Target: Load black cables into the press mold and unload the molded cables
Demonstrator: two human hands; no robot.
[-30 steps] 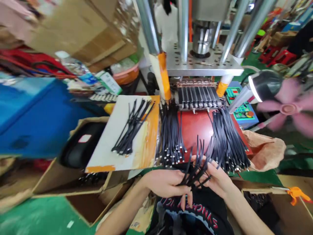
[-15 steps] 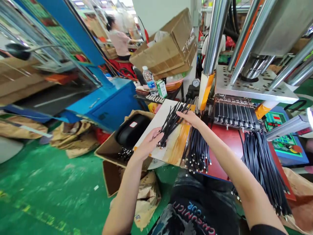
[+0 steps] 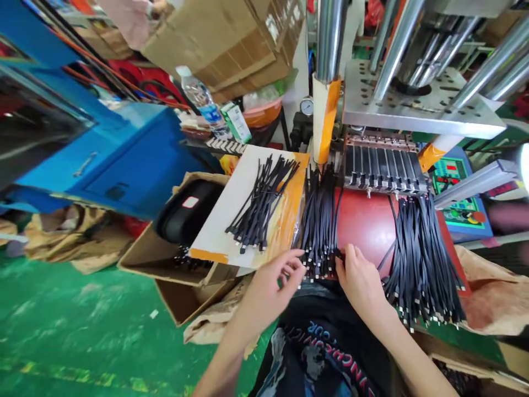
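A bundle of black cables [image 3: 264, 204] lies on a white board with orange tape [image 3: 225, 226]. My left hand [image 3: 275, 278] is just below the board, fingers curled but apart, with nothing seen in it, near the ends of a middle bunch of black cables [image 3: 320, 220]. At that bunch's lower right end is my right hand [image 3: 357, 273], its fingers closed at a cable end; exactly what they pinch is too small to tell. A larger cable bunch [image 3: 424, 253] hangs over the red surface [image 3: 366, 223] on the right.
A metal press fixture [image 3: 384, 165] stands behind the red surface, with steel columns above. A control panel [image 3: 458, 193] is at the right. Left are a blue cabinet [image 3: 119, 160] and an open carton [image 3: 165, 264]. A bottle [image 3: 202, 99] and large box [image 3: 231, 44] are behind.
Both hands have left the bundle on the board and moved down and right to the middle bunch's ends. The bundle now lies by itself, and the view has shifted right and down.
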